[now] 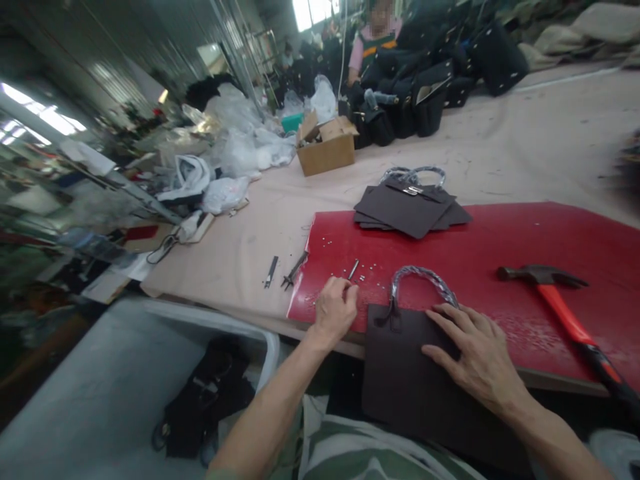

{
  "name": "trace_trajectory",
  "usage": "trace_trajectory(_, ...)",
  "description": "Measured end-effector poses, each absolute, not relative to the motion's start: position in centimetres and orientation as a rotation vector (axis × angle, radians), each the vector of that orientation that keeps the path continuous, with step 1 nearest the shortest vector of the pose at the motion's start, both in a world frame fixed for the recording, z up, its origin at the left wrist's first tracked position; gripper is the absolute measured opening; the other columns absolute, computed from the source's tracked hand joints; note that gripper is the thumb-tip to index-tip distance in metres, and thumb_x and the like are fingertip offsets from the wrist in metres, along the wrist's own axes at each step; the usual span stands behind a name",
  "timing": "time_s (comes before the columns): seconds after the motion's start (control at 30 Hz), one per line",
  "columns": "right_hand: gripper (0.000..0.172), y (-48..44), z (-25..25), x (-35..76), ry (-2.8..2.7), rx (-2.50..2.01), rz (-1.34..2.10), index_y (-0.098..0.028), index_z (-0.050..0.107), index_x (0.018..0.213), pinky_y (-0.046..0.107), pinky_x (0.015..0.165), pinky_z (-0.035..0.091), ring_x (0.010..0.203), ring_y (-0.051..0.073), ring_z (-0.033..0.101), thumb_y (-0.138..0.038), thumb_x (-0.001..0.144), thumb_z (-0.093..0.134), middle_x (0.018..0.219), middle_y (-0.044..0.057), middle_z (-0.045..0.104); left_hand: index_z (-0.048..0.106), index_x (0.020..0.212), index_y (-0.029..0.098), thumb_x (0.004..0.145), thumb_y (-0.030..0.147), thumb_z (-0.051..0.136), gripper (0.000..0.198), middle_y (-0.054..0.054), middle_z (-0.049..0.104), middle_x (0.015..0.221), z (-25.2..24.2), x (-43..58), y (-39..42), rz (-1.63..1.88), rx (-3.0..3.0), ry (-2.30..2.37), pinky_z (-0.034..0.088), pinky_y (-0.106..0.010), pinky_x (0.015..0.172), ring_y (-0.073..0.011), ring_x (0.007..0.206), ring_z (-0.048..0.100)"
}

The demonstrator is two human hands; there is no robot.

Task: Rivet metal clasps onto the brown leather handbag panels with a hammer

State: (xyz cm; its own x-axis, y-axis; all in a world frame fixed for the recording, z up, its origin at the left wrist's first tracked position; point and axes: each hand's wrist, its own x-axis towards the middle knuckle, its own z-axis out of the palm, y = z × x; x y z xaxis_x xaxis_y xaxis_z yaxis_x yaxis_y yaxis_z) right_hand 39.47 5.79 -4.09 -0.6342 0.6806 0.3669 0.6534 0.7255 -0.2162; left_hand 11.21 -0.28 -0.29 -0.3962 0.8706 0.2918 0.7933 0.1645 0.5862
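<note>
My right hand [473, 350] lies with fingers spread on a dark brown bag panel [400, 373], near the base of its plastic-wrapped handle [423, 272]. The panel hangs over the table's front edge. To its left, my left hand [336, 308] is closed at the fingertips over the red mat [500, 247]. What it pinches, if anything, is hidden. Just beyond those fingertips is a short metal rod [353, 269], with several tiny silver pieces [369, 272] scattered around it. A claw hammer [560, 307] with a red and black handle rests on the mat at right.
More dark panels with wrapped handles [413, 207] are stacked behind. A cutter [271, 272] and pliers-like tool [294, 272] lie at left. A cardboard box [326, 155], black bags [430, 100] and a seated person [373, 50] are farther back. A grey bin [200, 310] stands front left.
</note>
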Motion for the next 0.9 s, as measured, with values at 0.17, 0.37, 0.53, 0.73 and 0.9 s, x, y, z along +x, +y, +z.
trace_trajectory(0.17, 0.056, 6.2, -4.7, 39.4, -2.492, -1.007, 0.088, -0.024, 0.065, 0.130, 0.058, 0.094, 0.043, 0.120, 0.040, 0.051, -0.060, 0.090, 0.051, 0.131, 0.013, 0.064, 0.067, 0.101, 0.015, 0.092, 0.026, 0.058, 0.018, -0.016, 0.067, 0.111, 0.8, 1.9, 1.0, 0.738, 1.368, 2.694, 0.047, -0.040, 0.096, -0.0273, 0.110, 0.061)
trace_trajectory(0.37, 0.054, 5.4, -3.4, 38.9, -2.542, -1.089, 0.194, -0.025, 0.062, 0.134, 0.057, 0.100, 0.040, 0.125, 0.038, 0.047, -0.054, 0.088, 0.060, 0.137, 0.011, 0.060, 0.071, 0.073, 0.014, 0.074, 0.030, 0.070, 0.016, -0.004, 0.067, 0.066, 1.8, -4.8, 2.2, 0.456, 1.164, 2.414, 0.045, -0.028, 0.063, -0.0204, 0.068, 0.063)
trace_trajectory(0.53, 0.059, 4.7, -1.9, 38.5, -2.574, -1.174, 0.328, -0.022, 0.059, 0.137, 0.053, 0.108, 0.033, 0.129, 0.036, 0.041, -0.052, 0.087, 0.068, 0.142, 0.011, 0.056, 0.069, 0.070, 0.015, 0.067, 0.034, 0.069, 0.019, 0.001, 0.060, 0.056, 0.4, -6.9, 3.1, 0.417, 1.084, 2.251, 0.038, -0.024, 0.054, -0.0157, 0.056, 0.054)
trace_trajectory(0.73, 0.061, 4.5, -1.6, 38.6, -2.559, -1.197, 0.385, -0.023, 0.058, 0.138, 0.053, 0.110, 0.030, 0.130, 0.035, 0.040, -0.050, 0.085, 0.070, 0.143, 0.010, 0.055, 0.069, 0.078, 0.016, 0.079, 0.040, 0.059, 0.025, -0.002, 0.060, 0.061, -1.1, -8.1, 2.6, 0.278, 1.196, 2.491, 0.034, -0.027, 0.053, -0.0191, 0.059, 0.055)
trace_trajectory(0.9, 0.062, 4.5, -1.5, 38.6, -2.570, -1.200, 0.395, -0.022, 0.058, 0.138, 0.052, 0.111, 0.029, 0.131, 0.035, 0.039, -0.050, 0.085, 0.071, 0.145, 0.010, 0.054, 0.067, 0.074, 0.016, 0.079, 0.039, 0.059, 0.024, -0.008, 0.061, 0.062, -1.2, -7.4, 2.3, 0.133, 1.193, 2.626, 0.037, -0.031, 0.058, -0.0277, 0.067, 0.062)
